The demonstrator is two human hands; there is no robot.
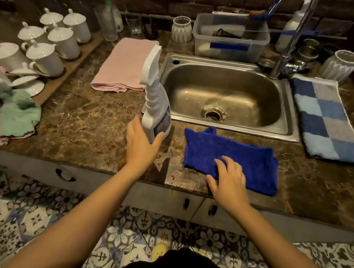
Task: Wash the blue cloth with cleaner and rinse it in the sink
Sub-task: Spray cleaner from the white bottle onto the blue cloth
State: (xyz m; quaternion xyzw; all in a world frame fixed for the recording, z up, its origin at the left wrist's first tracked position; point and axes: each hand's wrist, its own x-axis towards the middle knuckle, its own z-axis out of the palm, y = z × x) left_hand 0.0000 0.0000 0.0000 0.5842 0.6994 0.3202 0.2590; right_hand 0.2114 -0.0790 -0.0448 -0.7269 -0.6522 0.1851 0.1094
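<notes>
Gripping the upright cleaner bottle [157, 109] low down, the left hand [141, 146] has its fingers [158, 139] wrapped round it at the sink's [289, 107] front-left corner. Right hand [229, 181] lies loosely spread on the blue cloth [249, 156], clasping nothing; cloth flat on the bench [88, 123] just in front of the sink.

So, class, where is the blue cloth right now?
Head view: the blue cloth lies on the counter before the sink, right of the spray bottle, under the right hand.

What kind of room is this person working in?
Probably a home kitchen: a steel sink with a tap, set in a marbled counter, and rows of lidded white cups beside it.
</notes>
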